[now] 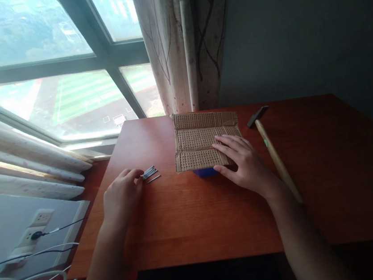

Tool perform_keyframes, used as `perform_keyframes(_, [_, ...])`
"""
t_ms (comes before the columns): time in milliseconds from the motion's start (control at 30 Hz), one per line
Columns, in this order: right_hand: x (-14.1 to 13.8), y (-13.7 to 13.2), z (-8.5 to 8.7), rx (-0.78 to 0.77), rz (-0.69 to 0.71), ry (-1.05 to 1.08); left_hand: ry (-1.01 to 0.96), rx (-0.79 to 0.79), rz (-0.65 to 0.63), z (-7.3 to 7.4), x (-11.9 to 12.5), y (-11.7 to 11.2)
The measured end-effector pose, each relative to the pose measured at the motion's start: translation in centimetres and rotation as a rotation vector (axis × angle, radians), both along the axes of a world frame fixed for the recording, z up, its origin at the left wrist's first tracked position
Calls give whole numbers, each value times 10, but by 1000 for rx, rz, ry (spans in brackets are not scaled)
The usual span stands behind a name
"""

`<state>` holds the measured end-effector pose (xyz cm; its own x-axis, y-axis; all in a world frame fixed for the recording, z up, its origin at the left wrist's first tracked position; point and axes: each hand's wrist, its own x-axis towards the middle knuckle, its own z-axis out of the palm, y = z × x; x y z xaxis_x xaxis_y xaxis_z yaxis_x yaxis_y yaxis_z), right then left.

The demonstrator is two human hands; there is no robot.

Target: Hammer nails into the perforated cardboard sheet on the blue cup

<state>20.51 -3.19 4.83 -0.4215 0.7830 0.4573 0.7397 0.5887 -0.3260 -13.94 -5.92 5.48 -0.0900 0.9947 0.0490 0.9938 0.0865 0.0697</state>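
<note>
Steel nails (149, 172) are being touched at their near ends by the curled fingers of a left hand (122, 194); whether any are being gripped cannot be told. Nothing is being clasped by the right hand (240, 158), its splayed fingers being rested on a perforated cardboard sheet (189, 138). A scatter of nails is being risked should the loose bundle be pinched unevenly, and a tipped sheet should its right side be pressed, since it is being propped above the wooden tabletop (183, 230) by a mostly hidden blue object (205, 172). Brown cardboard is being divided by two creases and dotted by rows of small holes. Farther right, a wooden-handled hammer (272, 148) is being supported by the tabletop.
</note>
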Motion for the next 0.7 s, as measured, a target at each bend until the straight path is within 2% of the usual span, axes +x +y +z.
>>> perform_keyframes(300, [-1, -1, 1, -7, -3, 8, -47, 48, 17, -6, -17, -7])
perform_keyframes(700, [-1, -1, 3, -10, 0, 7, -61, -13, 5, -5, -14, -5])
